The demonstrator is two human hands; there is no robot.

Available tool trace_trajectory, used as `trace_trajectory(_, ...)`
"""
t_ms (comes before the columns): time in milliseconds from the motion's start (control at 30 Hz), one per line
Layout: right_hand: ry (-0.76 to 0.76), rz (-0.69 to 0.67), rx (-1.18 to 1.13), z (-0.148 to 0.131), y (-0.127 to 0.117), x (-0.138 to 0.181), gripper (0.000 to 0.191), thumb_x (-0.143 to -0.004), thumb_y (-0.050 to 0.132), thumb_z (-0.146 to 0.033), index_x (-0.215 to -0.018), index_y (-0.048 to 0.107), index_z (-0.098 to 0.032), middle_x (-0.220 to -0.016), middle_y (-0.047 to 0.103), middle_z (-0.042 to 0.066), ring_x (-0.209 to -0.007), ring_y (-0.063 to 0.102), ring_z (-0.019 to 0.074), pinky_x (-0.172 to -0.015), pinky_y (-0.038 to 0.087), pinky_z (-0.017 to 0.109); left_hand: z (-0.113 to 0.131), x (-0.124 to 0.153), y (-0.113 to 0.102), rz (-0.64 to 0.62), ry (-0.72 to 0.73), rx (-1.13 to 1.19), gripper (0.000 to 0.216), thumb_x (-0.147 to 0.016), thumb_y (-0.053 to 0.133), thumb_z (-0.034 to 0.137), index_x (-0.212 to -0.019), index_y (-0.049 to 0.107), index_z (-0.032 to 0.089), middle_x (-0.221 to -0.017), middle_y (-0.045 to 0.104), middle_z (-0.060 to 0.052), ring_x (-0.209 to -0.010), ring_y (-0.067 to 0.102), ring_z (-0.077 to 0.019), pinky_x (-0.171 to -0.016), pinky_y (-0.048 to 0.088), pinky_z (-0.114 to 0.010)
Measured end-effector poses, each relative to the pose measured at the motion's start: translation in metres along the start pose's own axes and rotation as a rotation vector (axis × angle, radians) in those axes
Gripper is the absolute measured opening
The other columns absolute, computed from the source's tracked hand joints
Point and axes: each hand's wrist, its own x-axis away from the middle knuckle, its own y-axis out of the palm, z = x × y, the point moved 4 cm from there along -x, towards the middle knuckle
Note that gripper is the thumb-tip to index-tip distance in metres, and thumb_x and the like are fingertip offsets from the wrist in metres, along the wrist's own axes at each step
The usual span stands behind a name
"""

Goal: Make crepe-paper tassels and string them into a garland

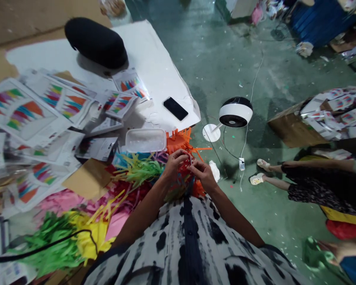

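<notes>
My left hand [175,164] is closed in a pinch, its fingertips at one end of a thin pale strip [191,160]. On the other side, the thumb and fingers of my right hand [204,174] pinch the same strip; its material is too small to make out. Red tissue fringe hangs just below my hands. Orange paper fringe [178,141] lies right behind them at the table's edge. Left of my left hand is a bunch of light green and yellow fringe [141,170]. A clear plastic tray [146,140] stands beyond it.
Packaged bunting sets [26,109] pile up on the left. A black case [95,42] and a phone [175,108] lie on the white table [154,51]. A white fan [235,112] stands on the floor. Another person [320,178] and a full carton [296,126] are at right.
</notes>
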Motion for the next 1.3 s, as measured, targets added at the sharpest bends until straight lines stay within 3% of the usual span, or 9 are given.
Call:
trace_trajectory(100,-0.006,0.014,0.018,0.002,-0.001,0.0,0.039,-0.083,0.078,-0.054,-0.072,0.061,-0.021,-0.064,0.051,-0.005,-0.051,0.034,0.0086,-0.048,0.028,0.024,-0.005,0.002,0.003,-0.064,-0.034,0.01,0.029,-0.069,0.085,0.032,-0.087,0.067,0.017,-0.087,0.074,-0.003,-0.077,0.068,-0.0158,-0.072,0.052,-0.027)
trace_trajectory(200,-0.032,0.028,0.064,0.003,-0.003,-0.001,0.039,-0.084,0.076,-0.056,-0.073,0.061,-0.022,-0.064,0.051,-0.004,-0.052,0.038,0.0097,-0.049,0.032,0.025,-0.009,0.002,0.002,-0.073,-0.019,-0.001,0.032,-0.07,0.088,0.033,-0.089,0.069,0.016,-0.087,0.074,-0.003,-0.08,0.069,-0.015,-0.076,0.052,-0.026)
trace_trajectory(333,-0.127,0.083,0.174,-0.004,-0.008,0.0,0.033,-0.085,0.076,-0.052,-0.076,0.067,-0.022,-0.091,0.065,0.003,-0.073,0.056,0.0148,-0.064,0.046,0.027,-0.006,-0.002,-0.009,-0.055,0.031,-0.046,0.036,-0.071,0.091,0.037,-0.091,0.069,0.017,-0.09,0.075,-0.003,-0.084,0.07,-0.0154,-0.082,0.053,-0.027)
trace_trajectory(467,-0.216,0.134,0.286,-0.019,-0.011,0.003,0.027,-0.085,0.077,-0.045,-0.074,0.069,-0.022,-0.111,0.065,0.007,-0.093,0.061,0.0193,-0.075,0.048,0.03,0.003,-0.004,-0.017,-0.067,0.038,-0.124,0.039,-0.074,0.089,0.043,-0.093,0.068,0.016,-0.088,0.076,-0.004,-0.077,0.069,-0.0147,-0.074,0.053,-0.026)
trace_trajectory(633,-0.299,0.073,0.447,-0.031,-0.007,0.004,0.022,-0.09,0.071,-0.039,-0.075,0.069,-0.023,-0.107,0.067,0.007,-0.097,0.063,0.0208,-0.078,0.049,0.031,0.007,-0.001,-0.015,-0.11,0.044,-0.21,0.041,-0.075,0.087,0.048,-0.092,0.068,0.016,-0.077,0.071,-0.001,-0.068,0.065,-0.0123,-0.067,0.052,-0.024)
trace_trajectory(833,-0.291,0.07,0.431,-0.026,-0.009,0.0,0.025,-0.091,0.07,-0.041,-0.074,0.067,-0.022,-0.099,0.068,0.005,-0.091,0.063,0.0199,-0.075,0.049,0.031,0.009,0.005,-0.013,-0.155,0.052,-0.293,0.039,-0.077,0.085,0.05,-0.089,0.071,0.015,-0.08,0.07,-0.001,-0.068,0.062,-0.0114,-0.062,0.048,-0.022)
trace_trajectory(967,-0.262,0.07,0.413,-0.026,-0.009,-0.001,0.026,-0.092,0.07,-0.043,-0.077,0.069,-0.022,-0.096,0.068,0.004,-0.084,0.062,0.0186,-0.073,0.048,0.031,0.012,0.006,-0.012,-0.166,0.076,-0.339,0.037,-0.079,0.084,0.05,-0.087,0.072,0.016,-0.08,0.07,-0.001,-0.07,0.062,-0.012,-0.064,0.049,-0.023)
trace_trajectory(1100,-0.213,0.075,0.391,-0.023,-0.01,0.0,0.023,-0.091,0.071,-0.045,-0.087,0.074,-0.022,-0.09,0.069,0.002,-0.076,0.059,0.0167,-0.071,0.048,0.03,0.012,0.006,-0.011,-0.185,0.086,-0.379,0.038,-0.078,0.085,0.048,-0.099,0.076,0.017,-0.094,0.076,-0.005,-0.082,0.069,-0.0162,-0.076,0.054,-0.026)
trace_trajectory(1300,-0.102,0.088,0.28,-0.007,-0.013,-0.001,0.03,-0.087,0.076,-0.051,-0.092,0.072,-0.021,-0.081,0.071,0.0,-0.069,0.064,0.0159,-0.065,0.051,0.028,0.011,0.006,-0.014,-0.166,0.111,-0.445,0.032,-0.079,0.084,0.047,-0.086,0.078,0.016,-0.084,0.076,-0.004,-0.076,0.067,-0.0163,-0.072,0.053,-0.027)
